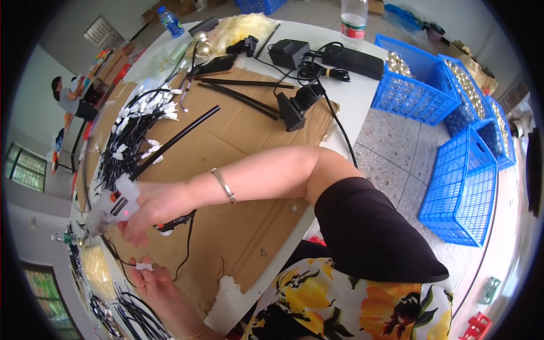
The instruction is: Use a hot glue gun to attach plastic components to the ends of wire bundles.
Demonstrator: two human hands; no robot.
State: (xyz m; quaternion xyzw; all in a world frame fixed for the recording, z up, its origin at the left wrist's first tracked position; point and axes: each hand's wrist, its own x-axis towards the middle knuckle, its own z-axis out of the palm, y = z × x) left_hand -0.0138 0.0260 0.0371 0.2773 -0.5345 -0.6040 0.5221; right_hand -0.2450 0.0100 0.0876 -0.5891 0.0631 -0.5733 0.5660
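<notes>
My right hand [157, 205] is wrapped round a translucent white hot glue gun [128, 192] with an orange switch and a small red light. A long black glue stick [177, 140] slants up from the gun's back end. Below it, my left hand [157, 283] pinches a small white connector [144, 266] on a thin black wire. The gun's nose points left, beyond the left hand, and its tip is too blurred to make out. Beside the hands lies a clear bag of yellowish material [96, 271].
Cardboard [243, 136] covers the white table. Bundled black wires with white connectors [139, 113] lie left; loose black sticks [241, 101], a power adapter [289, 54] and a black stand [297, 107] lie far. Blue crates [416, 85] stand right. Another person [71, 93] works far left.
</notes>
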